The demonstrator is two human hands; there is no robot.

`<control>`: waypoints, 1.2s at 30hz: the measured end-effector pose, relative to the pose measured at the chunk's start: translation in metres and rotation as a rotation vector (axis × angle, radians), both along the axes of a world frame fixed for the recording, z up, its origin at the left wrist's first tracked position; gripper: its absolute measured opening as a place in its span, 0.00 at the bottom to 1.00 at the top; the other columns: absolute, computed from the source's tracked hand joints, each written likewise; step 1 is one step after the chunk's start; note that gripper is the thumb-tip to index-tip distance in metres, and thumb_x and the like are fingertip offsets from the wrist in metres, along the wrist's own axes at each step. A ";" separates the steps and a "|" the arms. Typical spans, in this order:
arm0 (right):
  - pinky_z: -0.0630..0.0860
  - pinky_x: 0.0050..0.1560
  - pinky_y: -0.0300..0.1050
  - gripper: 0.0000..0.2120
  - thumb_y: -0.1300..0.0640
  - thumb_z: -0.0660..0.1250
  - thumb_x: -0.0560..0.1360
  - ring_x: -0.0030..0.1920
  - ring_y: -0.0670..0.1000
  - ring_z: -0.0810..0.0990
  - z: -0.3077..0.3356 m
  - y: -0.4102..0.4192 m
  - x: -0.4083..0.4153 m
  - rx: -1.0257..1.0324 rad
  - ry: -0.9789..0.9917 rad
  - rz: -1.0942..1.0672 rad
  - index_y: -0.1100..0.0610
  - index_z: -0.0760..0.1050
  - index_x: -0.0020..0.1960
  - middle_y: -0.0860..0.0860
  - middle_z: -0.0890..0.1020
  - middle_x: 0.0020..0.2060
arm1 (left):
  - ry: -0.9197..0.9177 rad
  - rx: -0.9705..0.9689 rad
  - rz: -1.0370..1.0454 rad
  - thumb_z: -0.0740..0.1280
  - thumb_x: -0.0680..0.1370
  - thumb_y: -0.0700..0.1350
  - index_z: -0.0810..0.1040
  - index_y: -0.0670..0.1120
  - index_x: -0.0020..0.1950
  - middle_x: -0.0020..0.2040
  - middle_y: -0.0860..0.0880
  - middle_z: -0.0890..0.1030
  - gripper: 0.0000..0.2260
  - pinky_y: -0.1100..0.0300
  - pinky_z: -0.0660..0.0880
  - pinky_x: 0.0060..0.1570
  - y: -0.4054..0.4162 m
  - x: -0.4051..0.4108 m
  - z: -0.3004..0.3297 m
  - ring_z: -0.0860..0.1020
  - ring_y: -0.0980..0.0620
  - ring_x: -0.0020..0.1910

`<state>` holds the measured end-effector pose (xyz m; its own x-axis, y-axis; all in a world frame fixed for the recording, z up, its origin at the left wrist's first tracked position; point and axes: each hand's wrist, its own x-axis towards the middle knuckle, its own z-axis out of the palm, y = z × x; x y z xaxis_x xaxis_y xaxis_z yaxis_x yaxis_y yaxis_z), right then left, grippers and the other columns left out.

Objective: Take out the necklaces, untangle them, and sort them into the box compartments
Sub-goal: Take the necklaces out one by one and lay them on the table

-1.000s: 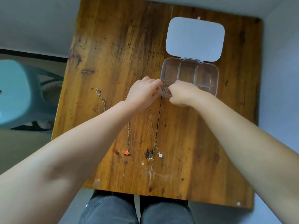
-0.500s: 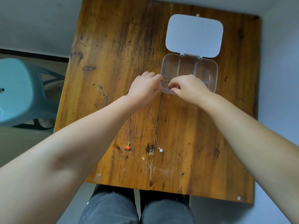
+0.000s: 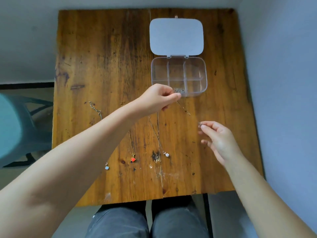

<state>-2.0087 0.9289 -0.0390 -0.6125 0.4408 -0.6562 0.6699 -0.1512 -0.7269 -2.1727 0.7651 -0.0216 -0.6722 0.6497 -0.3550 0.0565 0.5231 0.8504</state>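
A clear compartment box [image 3: 197, 66] lies open on the wooden table [image 3: 103, 57], its white lid [image 3: 176, 36] flipped back. A small tangle of chain [image 3: 179, 90] rests in its near middle compartment. My left hand [image 3: 159, 98] pinches one end of a thin necklace [image 3: 184, 109] just in front of the box. My right hand [image 3: 217, 140] pinches the other end, lower right, so the chain stretches between them. Three necklaces lie straight on the table: one with a red pendant [image 3: 133, 159], one with a white flower pendant [image 3: 166, 154], one with a pale pendant [image 3: 106, 167].
A teal plastic stool [image 3: 15, 127] stands left of the table. My knees in grey trousers [image 3: 145, 222] are under the near edge. Grey walls border the table at the back and right.
Both hands were pinched together at the box's near edge. Now the right hand has pulled down and to the right, drawing a necklace out; the left hand stays near the box.
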 end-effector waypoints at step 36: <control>0.80 0.44 0.45 0.13 0.61 0.60 0.75 0.46 0.55 0.80 -0.016 0.010 -0.189 0.827 -0.183 1.588 0.58 0.78 0.56 0.57 0.82 0.49 | 0.666 -0.336 0.070 0.63 0.78 0.45 0.82 0.41 0.50 0.46 0.43 0.79 0.10 0.49 0.76 0.40 -0.008 -0.007 -0.059 0.76 0.43 0.45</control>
<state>-2.1982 0.9385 -0.0550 -0.6852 -0.2197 -0.6944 -0.1298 0.9750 -0.1804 -2.1799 0.7574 -0.0801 -0.8499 0.5260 -0.0310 0.4605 0.7700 0.4416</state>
